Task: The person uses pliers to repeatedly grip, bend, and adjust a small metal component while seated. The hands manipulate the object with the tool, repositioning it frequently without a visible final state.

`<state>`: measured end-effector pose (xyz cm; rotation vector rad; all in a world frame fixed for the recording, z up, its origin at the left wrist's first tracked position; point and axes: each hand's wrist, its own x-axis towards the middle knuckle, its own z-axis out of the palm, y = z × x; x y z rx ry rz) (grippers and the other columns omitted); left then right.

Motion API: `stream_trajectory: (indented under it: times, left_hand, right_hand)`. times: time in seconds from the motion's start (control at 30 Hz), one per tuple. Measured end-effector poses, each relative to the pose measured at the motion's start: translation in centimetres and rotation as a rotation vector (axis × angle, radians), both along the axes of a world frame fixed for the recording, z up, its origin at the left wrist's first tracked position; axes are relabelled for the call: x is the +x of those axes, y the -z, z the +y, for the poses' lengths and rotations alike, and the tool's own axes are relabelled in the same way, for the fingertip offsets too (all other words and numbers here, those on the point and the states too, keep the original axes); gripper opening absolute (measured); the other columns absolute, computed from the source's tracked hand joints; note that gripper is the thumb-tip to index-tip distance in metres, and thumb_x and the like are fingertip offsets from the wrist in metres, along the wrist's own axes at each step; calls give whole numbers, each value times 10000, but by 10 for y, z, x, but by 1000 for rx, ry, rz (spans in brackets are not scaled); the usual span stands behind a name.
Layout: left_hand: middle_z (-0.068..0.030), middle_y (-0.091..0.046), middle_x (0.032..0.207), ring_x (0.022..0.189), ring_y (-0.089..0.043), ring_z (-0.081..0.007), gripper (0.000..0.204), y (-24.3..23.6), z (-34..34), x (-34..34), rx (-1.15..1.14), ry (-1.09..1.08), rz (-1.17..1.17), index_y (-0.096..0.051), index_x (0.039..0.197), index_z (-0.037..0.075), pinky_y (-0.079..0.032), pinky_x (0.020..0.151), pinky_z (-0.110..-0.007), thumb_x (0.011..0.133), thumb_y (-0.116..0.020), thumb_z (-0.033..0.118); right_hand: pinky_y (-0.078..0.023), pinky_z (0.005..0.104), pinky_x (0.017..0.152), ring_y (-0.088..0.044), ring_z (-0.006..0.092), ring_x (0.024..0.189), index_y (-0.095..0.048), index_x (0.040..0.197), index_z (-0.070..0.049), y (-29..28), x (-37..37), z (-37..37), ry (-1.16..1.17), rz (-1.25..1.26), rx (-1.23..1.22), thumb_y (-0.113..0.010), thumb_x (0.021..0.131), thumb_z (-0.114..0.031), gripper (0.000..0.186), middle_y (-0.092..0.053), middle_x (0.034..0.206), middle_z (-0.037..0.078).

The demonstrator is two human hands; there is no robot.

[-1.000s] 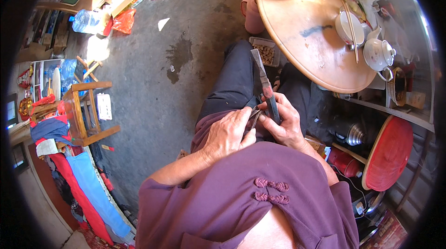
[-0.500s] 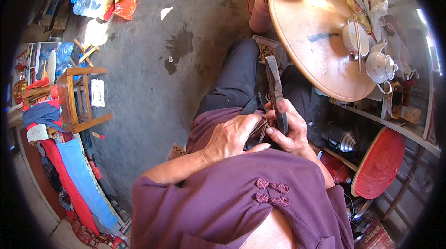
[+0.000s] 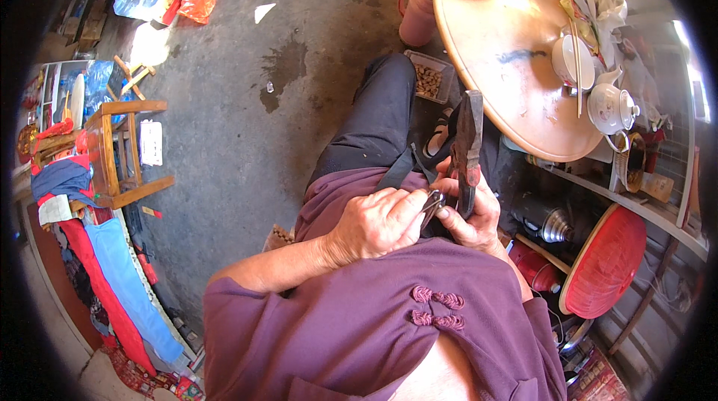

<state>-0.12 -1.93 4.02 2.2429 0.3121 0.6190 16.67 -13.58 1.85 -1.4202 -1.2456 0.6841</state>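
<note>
My left hand [image 3: 383, 223] is closed, its thumb and fingers pinching a small bent dark metal piece [image 3: 432, 203] in front of my belly. A worn pliers-like metal tool [image 3: 469, 135] stands nearly upright in my right hand [image 3: 479, 215], its dark head toward the table. Red and black show on its handle, which lies between thumb and fingers. My right thumb tip is close to the bent piece; whether it touches, I cannot tell. A dark strap [image 3: 400, 169] lies across my lap just beyond the hands.
A round wooden table [image 3: 479, 64] at the far right bears bowls, chopsticks and a teapot [image 3: 611, 108]. Below it are a tub of nuts [image 3: 429, 81] and a pink jug [image 3: 416, 18]. A red round lid [image 3: 604, 262] leans at right. A wooden stool [image 3: 112, 154] stands at left.
The pliers-like tool has swung to the right and is more upright. My left fingers have curled in more tightly around the bent metal piece, which has turned.
</note>
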Motion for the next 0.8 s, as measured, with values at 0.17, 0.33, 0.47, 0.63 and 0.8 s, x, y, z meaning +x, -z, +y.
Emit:
stream_trajectory:
  times: [0.17, 0.33, 0.47, 0.63, 0.8]
  left_hand:
    - [-126, -623, 763, 677, -648, -288, 232, 8, 3, -2, -233, 20, -34, -585, 1032, 7, -531, 603, -373, 816, -641, 68]
    - [-131, -649, 789, 686, -663, -269, 196, 9, 13, -4, -298, 122, 46, -594, 1022, -22, -517, 627, -346, 834, -633, 19]
    - [-151, -595, 681, 632, -631, -343, 150, 13, 12, -2, -437, 80, 103, -557, 952, 29, -488, 558, -416, 843, -634, 97]
    - [-196, -610, 712, 662, -630, -382, 159, 18, 17, 3, -378, 91, 193, -546, 965, 22, -488, 574, -448, 887, -596, 151]
    - [-168, -622, 768, 713, -650, -338, 152, 17, 17, 8, -352, 75, 261, -548, 1026, -2, -492, 626, -398, 903, -563, 86]
  right_hand:
    - [-513, 319, 767, -600, 257, 987, -655, 1007, 60, -6, -1, 0, -21, 84, -66, -729, 795, -138, 299, -552, 1161, 205]
    - [-507, 357, 820, -603, 305, 1005, -639, 996, 62, 1, 4, 3, -75, 12, -16, -712, 797, -112, 275, -535, 1173, 224]
    - [-504, 366, 818, -608, 314, 990, -626, 974, 54, 7, 3, 5, -66, -20, -10, -698, 793, -87, 240, -546, 1153, 226]
    - [-510, 360, 799, -623, 308, 954, -625, 969, 47, 13, 3, 8, -38, -53, -7, -670, 783, -44, 212, -561, 1150, 198]
    - [-502, 372, 829, -615, 308, 980, -625, 936, 43, 13, 6, 10, 3, 9, -92, -671, 804, -70, 179, -568, 1127, 189]
